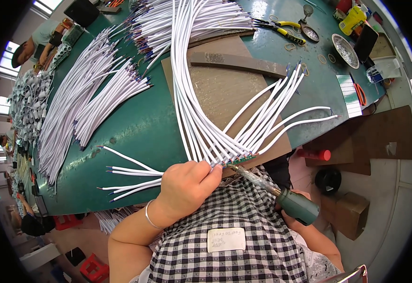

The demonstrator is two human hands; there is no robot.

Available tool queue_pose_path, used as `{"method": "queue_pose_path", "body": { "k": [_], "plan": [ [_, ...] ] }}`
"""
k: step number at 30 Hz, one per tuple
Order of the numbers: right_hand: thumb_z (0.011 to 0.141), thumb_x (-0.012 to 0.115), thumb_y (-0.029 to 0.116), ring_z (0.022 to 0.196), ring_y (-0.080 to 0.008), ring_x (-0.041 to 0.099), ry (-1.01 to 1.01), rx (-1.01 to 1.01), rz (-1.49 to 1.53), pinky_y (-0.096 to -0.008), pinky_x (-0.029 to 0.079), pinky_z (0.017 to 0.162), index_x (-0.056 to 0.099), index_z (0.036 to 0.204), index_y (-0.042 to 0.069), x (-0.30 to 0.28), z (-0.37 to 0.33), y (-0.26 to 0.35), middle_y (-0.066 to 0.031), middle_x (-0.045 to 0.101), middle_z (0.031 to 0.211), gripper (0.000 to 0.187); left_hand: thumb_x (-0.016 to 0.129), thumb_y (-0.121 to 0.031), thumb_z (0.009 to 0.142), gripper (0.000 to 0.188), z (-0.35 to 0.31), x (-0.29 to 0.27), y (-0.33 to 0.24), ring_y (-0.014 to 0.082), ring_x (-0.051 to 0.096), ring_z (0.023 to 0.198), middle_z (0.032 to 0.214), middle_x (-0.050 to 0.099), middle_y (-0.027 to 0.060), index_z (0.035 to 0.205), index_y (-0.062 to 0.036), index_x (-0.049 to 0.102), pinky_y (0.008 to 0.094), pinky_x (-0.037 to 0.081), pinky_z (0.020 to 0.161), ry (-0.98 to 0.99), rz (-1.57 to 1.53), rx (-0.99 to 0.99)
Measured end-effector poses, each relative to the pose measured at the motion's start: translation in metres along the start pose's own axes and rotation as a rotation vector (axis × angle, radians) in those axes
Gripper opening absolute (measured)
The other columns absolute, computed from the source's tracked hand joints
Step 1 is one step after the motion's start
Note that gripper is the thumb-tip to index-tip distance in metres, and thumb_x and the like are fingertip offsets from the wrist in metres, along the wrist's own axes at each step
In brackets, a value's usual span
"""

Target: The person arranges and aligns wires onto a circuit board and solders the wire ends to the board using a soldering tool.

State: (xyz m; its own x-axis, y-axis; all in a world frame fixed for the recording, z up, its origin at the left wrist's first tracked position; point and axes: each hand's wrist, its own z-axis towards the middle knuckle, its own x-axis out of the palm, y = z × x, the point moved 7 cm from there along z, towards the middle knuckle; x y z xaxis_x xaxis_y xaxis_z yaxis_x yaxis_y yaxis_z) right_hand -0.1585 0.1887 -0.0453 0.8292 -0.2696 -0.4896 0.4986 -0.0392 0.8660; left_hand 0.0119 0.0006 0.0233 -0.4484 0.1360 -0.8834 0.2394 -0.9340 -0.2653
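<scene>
My left hand (189, 186) is closed at the table's near edge, its thumb and fingers pinching a white cable (201, 144) where several such cables meet a narrow green circuit board strip (249, 159). Just what lies under the fingertips is hidden. A soldering iron (299, 206) with a dark green handle is gripped by my right hand (288, 218), largely covered by that handle. The iron's tip reaches the strip right beside my left fingertips. More short white cables (140, 171) stick out to the left of my left hand.
Bundles of white cables (81, 104) cover the left and far table. A metal bar (239, 63) lies on a brown board (215, 89). Farther right are yellow-handled pliers (281, 30), a metal dish (345, 51) and circuit board sheets (348, 95). Another person (38, 42) sits far left.
</scene>
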Motion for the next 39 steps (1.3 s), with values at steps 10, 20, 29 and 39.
{"method": "queue_pose_path", "body": {
  "k": [10,20,29,39],
  "plan": [
    [0.080,0.067,0.021,0.073,-0.0274,0.064,-0.034,-0.049,-0.180,-0.0345,0.051,0.063,0.068,0.087,0.005,0.002,-0.004,0.000,-0.0112,0.065,0.084,0.018,0.065,-0.013,0.071,0.017,0.001,0.002,0.002,0.0134,0.051,0.055,0.071,0.048,0.0009,0.088,-0.0081,0.064,0.0283,0.038,0.045,-0.013,0.020,0.052],
    [0.080,0.066,0.024,0.073,-0.0282,0.063,-0.023,-0.121,-0.287,-0.0352,0.051,0.062,0.068,0.088,0.007,0.002,0.003,0.011,-0.0107,0.065,0.085,0.019,0.064,-0.010,0.069,0.019,0.007,0.000,-0.003,0.0159,0.053,0.057,0.071,0.051,0.0005,0.088,-0.0070,0.067,0.0298,0.039,0.045,0.049,0.028,0.027],
    [0.078,0.067,0.027,0.077,-0.0262,0.063,-0.032,0.134,-0.055,-0.0333,0.049,0.073,0.062,0.092,0.003,0.007,-0.014,-0.018,-0.0084,0.065,0.080,0.028,0.063,-0.011,0.070,0.020,0.008,0.001,-0.005,0.0159,0.053,0.059,0.072,0.050,0.0009,0.090,-0.0075,0.066,0.0302,0.039,0.046,0.094,0.054,0.022],
    [0.066,0.077,0.017,0.077,-0.0260,0.065,-0.085,-0.066,-0.032,-0.0321,0.052,0.065,0.067,0.087,0.010,0.008,-0.009,-0.016,-0.0061,0.068,0.088,0.025,0.063,-0.011,0.071,0.020,0.011,0.001,-0.006,0.0168,0.053,0.059,0.072,0.049,0.0014,0.090,-0.0074,0.066,0.0308,0.040,0.047,0.139,0.059,0.013]
  ]
}}
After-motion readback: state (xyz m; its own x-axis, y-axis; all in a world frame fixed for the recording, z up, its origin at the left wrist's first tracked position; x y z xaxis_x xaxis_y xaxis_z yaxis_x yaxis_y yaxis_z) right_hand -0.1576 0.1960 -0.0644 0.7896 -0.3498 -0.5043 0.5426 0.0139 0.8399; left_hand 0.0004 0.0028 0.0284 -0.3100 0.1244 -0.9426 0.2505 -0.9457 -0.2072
